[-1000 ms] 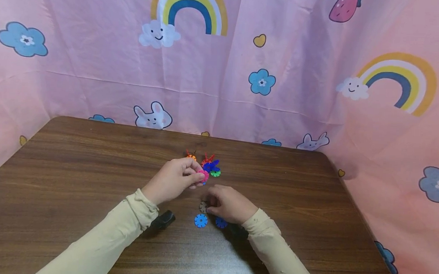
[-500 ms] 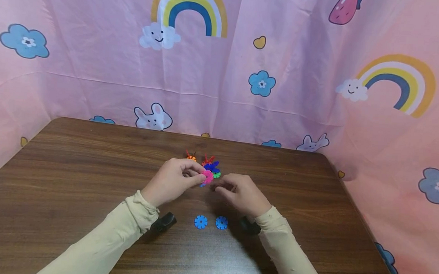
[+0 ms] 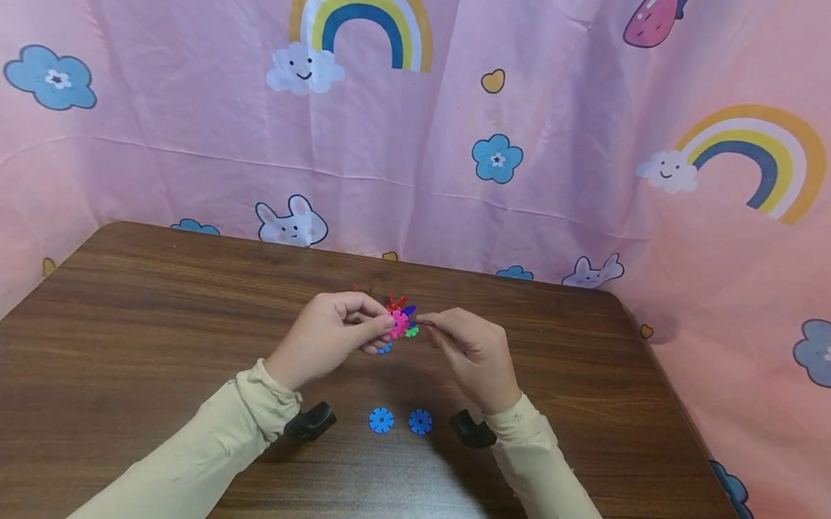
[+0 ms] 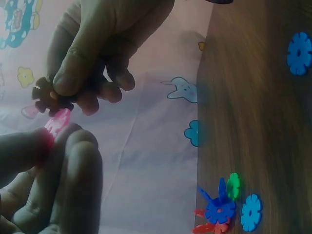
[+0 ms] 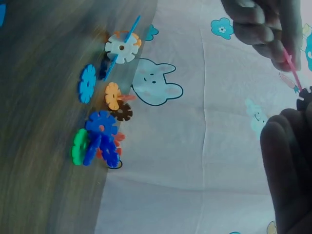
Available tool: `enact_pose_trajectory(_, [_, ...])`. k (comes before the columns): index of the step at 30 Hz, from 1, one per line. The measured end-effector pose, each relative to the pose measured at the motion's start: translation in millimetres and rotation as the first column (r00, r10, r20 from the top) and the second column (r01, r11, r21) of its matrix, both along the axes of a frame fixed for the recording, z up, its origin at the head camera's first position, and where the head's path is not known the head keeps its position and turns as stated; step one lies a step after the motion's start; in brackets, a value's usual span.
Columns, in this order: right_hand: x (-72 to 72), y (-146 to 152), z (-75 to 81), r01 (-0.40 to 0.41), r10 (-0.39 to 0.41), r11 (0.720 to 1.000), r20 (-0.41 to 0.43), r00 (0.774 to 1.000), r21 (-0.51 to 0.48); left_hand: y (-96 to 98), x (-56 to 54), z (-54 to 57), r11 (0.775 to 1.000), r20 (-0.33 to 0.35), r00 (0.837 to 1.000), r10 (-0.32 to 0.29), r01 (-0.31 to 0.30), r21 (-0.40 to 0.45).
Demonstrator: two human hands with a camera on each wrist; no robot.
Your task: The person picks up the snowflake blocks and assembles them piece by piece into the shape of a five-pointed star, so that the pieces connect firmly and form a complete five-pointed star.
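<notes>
My left hand (image 3: 332,329) pinches a pink notched plastic disc (image 3: 399,324) between thumb and fingers, above the far middle of the table. Facing it, my right hand (image 3: 477,355) pinches a brown notched disc (image 4: 44,95), which shows nearly edge-on in the head view. In the left wrist view the pink disc's edge meets the rim of the brown one, the two set at an angle. The right wrist view has them at the right border, where the brown disc is partly cut off.
Two blue notched discs (image 3: 381,420) (image 3: 420,422) lie flat nearer the front of the wooden table (image 3: 175,342). Behind the hands are joined discs: a dark blue piece (image 5: 101,124), a green disc (image 5: 79,146), an orange disc (image 5: 112,95) and a white disc (image 5: 122,48).
My right hand has picked up the brown disc from beside the blue discs and raised it up to the pink disc. My left hand has shifted slightly, still holding the pink disc.
</notes>
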State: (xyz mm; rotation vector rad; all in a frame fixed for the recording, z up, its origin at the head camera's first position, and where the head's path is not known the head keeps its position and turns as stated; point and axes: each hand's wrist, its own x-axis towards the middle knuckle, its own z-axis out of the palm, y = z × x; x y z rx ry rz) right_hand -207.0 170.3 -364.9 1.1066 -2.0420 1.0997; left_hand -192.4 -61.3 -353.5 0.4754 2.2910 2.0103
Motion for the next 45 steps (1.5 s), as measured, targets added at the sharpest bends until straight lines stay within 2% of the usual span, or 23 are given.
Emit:
enact_pose_trajectory(2, [0.7, 0, 1.5, 0.006, -0.005, 1.000, -0.039, 0.999, 0.025, 0.5, 0.2, 1.0, 1.000, -0.001, 1.000, -0.012, 0.012, 0.011])
enact_pose_trajectory(5, [2.6, 0, 3.4, -0.011, 0.012, 0.999, -0.041, 0.999, 0.036, 0.9, 0.2, 1.7, 0.999, -0.014, 0.999, -0.032, 0.032, 0.000])
enact_pose_trajectory(8, [3.3, 0, 2.8, -0.080, 0.081, 0.997, 0.031, 0.996, -0.017, 0.8, -0.2, 2.6, 0.998, -0.013, 0.998, -0.056, 0.056, 0.002])
enact_pose_trajectory(12, [3.7, 0, 0.4, -0.155, 0.174, 0.980, 0.158, 0.972, -0.124, -0.1, -0.3, 4.0, 0.994, 0.016, 0.995, -0.102, 0.101, 0.042])
enact_pose_trajectory(15, [3.9, 0, -0.4, -0.162, 0.185, 0.978, 0.187, 0.965, -0.132, 0.0, -0.5, 4.8, 0.990, 0.042, 0.991, -0.128, 0.125, 0.062])
enact_pose_trajectory(22, [3.0, 2, 0.1, -0.161, 0.167, 0.985, 0.099, 0.981, -0.065, 2.5, 0.6, 6.8, 0.987, 0.067, 0.986, -0.151, 0.147, 0.063])
enact_pose_trajectory(30, [4.2, -3, -3.6, -0.180, 0.183, 0.982, 0.039, 0.982, -0.065, 2.8, 3.8, 12.0, 0.991, 0.025, 0.991, -0.134, 0.134, 0.023])
enact_pose_trajectory(32, [4.9, -5, -3.7, -0.154, 0.157, 0.986, 0.033, 0.987, -0.064, 2.2, 3.5, 13.1, 0.992, 0.029, 0.992, -0.124, 0.123, 0.023])
enact_pose_trajectory(35, [5.2, -11, -4.3, -0.103, 0.109, 0.993, 0.115, 0.987, -0.054, 0.0, 2.0, 13.0, 0.996, 0.045, 0.995, -0.086, 0.085, 0.028])
enact_pose_trajectory(37, [4.4, -14, -6.3, -0.074, 0.072, 0.997, 0.224, 0.972, 0.001, -2.9, -0.3, 11.2, 0.999, 0.058, 0.998, -0.039, 0.038, 0.022])
enact_pose_trajectory(38, [4.0, -15, -8.3, -0.073, 0.056, 0.996, 0.283, 0.957, 0.049, -4.7, -1.6, 9.8, 1.000, 0.062, 0.998, -0.012, 0.011, 0.016])
enact_pose_trajectory(40, [3.5, -15, -13.6, -0.113, 0.030, 0.975, 0.394, 0.918, 0.189, -8.0, -3.8, 7.1, 0.999, 0.075, 0.996, 0.043, -0.044, 0.000])
enact_pose_trajectory(41, [3.5, -15, -16.8, -0.142, 0.008, 0.948, 0.427, 0.904, 0.284, -9.1, -4.8, 5.9, 0.998, 0.080, 0.995, 0.063, -0.063, -0.002])
enact_pose_trajectory(43, [4.3, -15, -22.8, -0.230, -0.012, 0.878, 0.500, 0.866, 0.421, -10.1, -6.1, 4.7, 0.996, 0.088, 0.992, 0.089, -0.089, -0.005])
enact_pose_trajectory(45, [5.7, -16, -26.8, -0.305, -0.028, 0.802, 0.543, 0.839, 0.513, -9.6, -5.9, 5.0, 0.996, 0.084, 0.992, 0.093, -0.093, 0.003])
